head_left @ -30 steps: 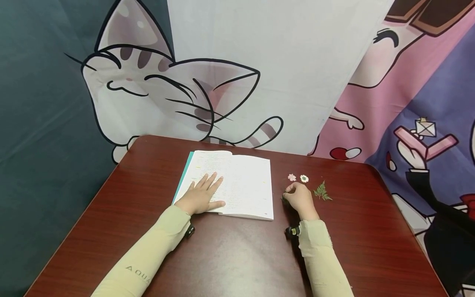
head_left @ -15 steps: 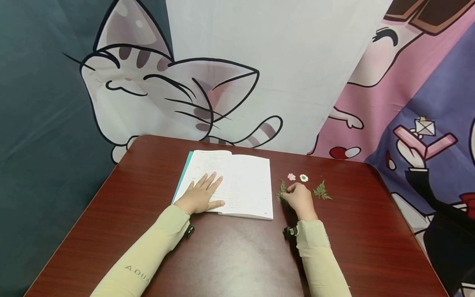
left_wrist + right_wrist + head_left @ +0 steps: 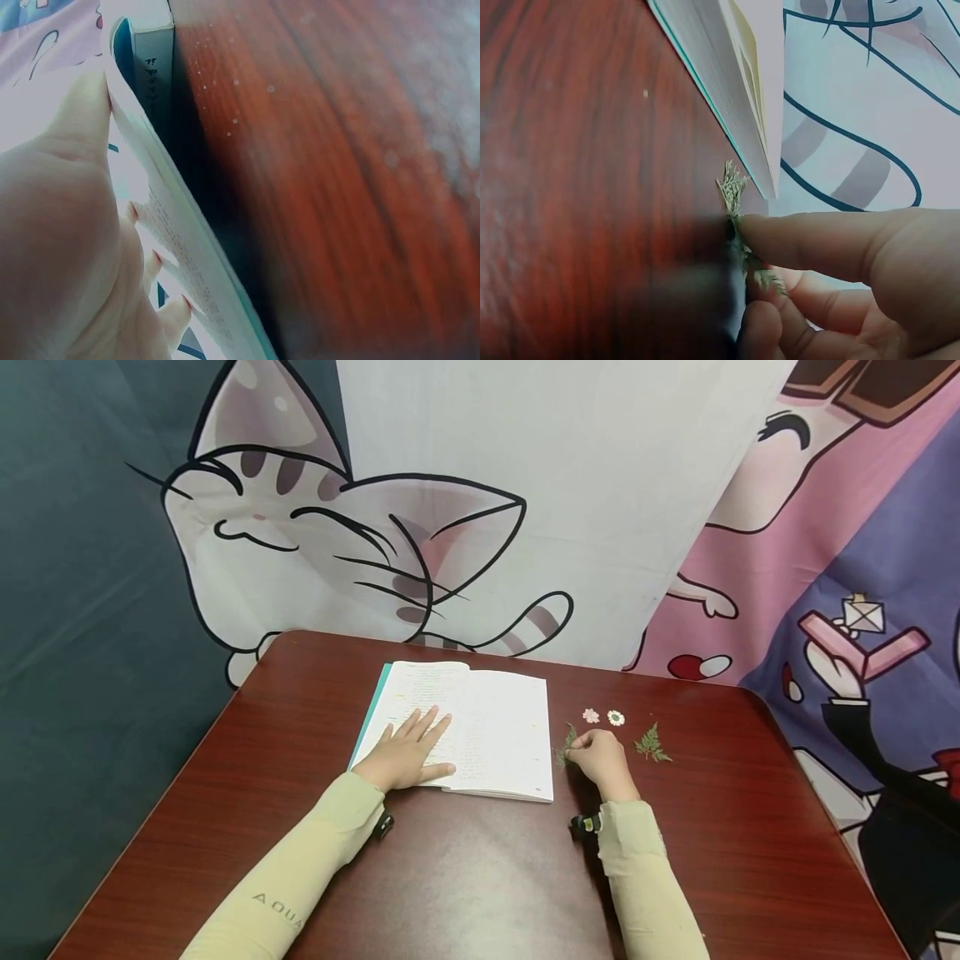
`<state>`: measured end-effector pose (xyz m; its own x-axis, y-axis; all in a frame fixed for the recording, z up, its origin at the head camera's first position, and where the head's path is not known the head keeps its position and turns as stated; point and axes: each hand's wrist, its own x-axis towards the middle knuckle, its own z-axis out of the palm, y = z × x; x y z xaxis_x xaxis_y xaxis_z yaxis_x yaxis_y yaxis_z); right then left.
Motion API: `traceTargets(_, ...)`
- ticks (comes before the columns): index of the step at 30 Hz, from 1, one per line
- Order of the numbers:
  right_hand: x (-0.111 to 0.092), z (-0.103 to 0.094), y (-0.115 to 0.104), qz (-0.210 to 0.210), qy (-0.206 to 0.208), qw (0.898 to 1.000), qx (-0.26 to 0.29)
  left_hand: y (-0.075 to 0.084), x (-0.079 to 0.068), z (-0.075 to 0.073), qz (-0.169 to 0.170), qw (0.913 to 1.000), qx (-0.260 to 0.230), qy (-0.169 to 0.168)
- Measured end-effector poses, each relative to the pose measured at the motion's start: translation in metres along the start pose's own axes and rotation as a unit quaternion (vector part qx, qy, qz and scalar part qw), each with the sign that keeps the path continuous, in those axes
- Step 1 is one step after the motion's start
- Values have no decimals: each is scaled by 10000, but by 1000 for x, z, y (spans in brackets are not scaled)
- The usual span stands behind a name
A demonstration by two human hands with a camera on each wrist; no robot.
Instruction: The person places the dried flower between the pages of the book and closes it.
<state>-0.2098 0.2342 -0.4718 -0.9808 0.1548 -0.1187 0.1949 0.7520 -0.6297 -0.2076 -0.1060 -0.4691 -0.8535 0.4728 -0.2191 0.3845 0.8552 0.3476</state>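
Fingers spread, my left hand (image 3: 402,760) presses flat on the left page of an open book (image 3: 504,735). In the left wrist view the thumb and fingertips lie along the printed page (image 3: 176,217). Right of the book, my right hand (image 3: 603,764) pinches a green fern leaf (image 3: 570,737) between thumb and fingers. Close up, the leaf (image 3: 733,187) sticks out on both sides of the thumb tip, low over the table; part of it is hidden behind the thumb.
Beyond the right hand lie a pink pressed flower (image 3: 591,716) and a white daisy (image 3: 616,717). A second fern leaf (image 3: 652,744) lies to their right. The brown table (image 3: 465,868) ends at a cloth backdrop (image 3: 600,485) with cartoon prints.
My right hand has shifted slightly left. The fern leaf, mostly hidden a second ago, now shows upright beside its fingertips. My left hand has stayed on the page.
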Motion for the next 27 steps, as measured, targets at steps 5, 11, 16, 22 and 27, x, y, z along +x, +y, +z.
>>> traceTargets(5,1,-1,2,-179,266,9992,236,0,1,0,31,10000,4,11)
traceTargets(11,0,-4,-1,-343,499,9966,556,-1,2,2,22,10000,23,0)
traceTargets(16,-1,-5,-6,-441,580,9939,826,-1,3,3,18,10000,13,-21)
traceTargets(22,-2,-3,-16,-501,552,9913,1083,-2,4,3,-17,10000,15,-79)
traceTargets(27,0,2,-28,-543,482,9882,1347,-3,4,4,-57,10000,13,-68)
